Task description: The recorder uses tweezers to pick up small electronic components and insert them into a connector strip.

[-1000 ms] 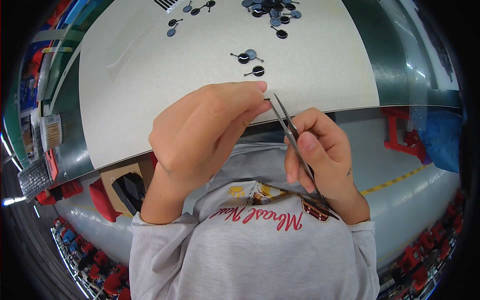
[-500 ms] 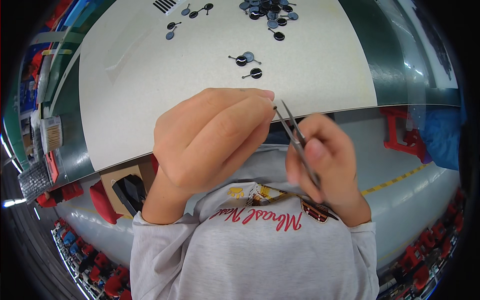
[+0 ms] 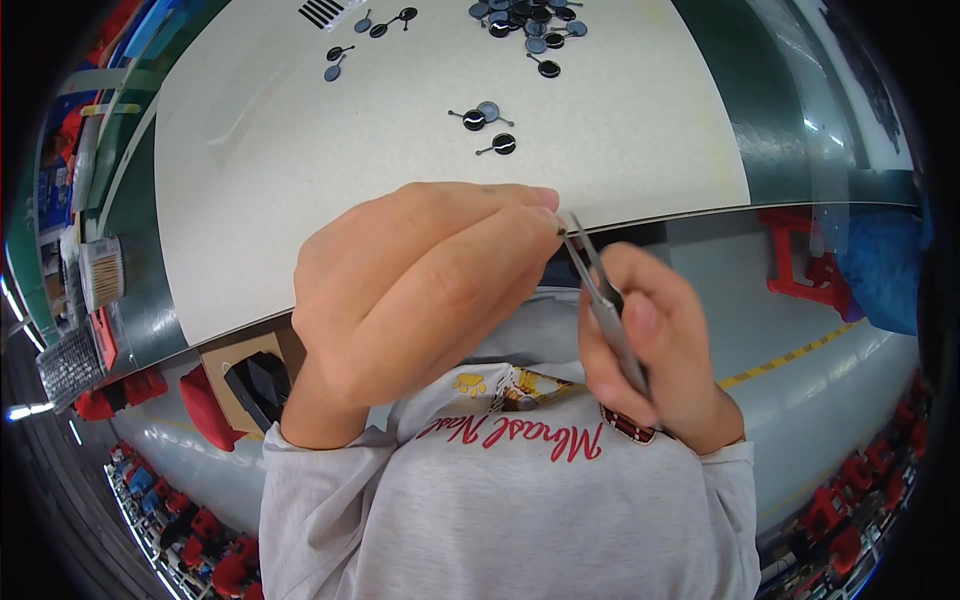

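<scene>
My left hand (image 3: 430, 285) is closed in a pinch over the table's near edge. Between its fingertips only a tiny dark bit shows; the rest of what it pinches is hidden. My right hand (image 3: 655, 330) grips metal tweezers (image 3: 608, 308), somewhat blurred, with the two tips slightly apart and up against the left fingertips. Beyond my hands on the white board lie small round black and grey-blue parts with thin tails: one black part (image 3: 504, 145) alone, and a black part (image 3: 473, 120) overlapping a grey-blue one (image 3: 488, 110).
A heap of the same round parts (image 3: 520, 18) lies at the far middle, with several loose ones (image 3: 363, 22) at far left near a black-striped piece (image 3: 321, 12). A tub of cotton swabs (image 3: 102, 272) stands at the left edge. Below are a cardboard box (image 3: 225, 375) and a red stool (image 3: 790, 255).
The tweezers have turned a little more upright, their tips slightly right and lower, still at the left fingertips. My left fingertips have shifted slightly right. The view has moved a little.
</scene>
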Tool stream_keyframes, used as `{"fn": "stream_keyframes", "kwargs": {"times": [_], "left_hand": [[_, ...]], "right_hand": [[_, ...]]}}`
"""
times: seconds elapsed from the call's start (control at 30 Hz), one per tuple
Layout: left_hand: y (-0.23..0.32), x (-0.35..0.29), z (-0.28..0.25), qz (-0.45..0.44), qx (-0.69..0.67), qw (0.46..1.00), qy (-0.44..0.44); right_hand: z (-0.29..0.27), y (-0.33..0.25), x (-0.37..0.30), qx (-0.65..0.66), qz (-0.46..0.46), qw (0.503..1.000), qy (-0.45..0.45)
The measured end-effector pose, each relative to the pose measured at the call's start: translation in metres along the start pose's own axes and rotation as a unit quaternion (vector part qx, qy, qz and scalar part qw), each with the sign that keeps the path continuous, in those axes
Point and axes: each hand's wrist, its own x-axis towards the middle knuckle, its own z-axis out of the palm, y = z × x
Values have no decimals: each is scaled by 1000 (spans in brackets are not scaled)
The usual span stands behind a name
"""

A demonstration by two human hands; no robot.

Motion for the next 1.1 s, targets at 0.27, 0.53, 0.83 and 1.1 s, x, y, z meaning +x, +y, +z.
{"fn": "stream_keyframes", "kwargs": {"times": [0.27, 0.53, 0.83, 1.1], "left_hand": [[4, 2, 0, 4, -7, 1000, -2], [5, 3, 2, 0, 10, 1000, -5], [9, 5, 0, -21, 1, 1000, -14], [5, 1, 4, -32, -1, 999, -8]], "right_hand": [[-1, -8, 3, -443, -223, 867, 41], [-6, 0, 9, -725, -477, 481, 125], [-2, -2, 5, -751, -457, 463, 113], [0, 5, -2, -474, -292, 817, 151]]}}
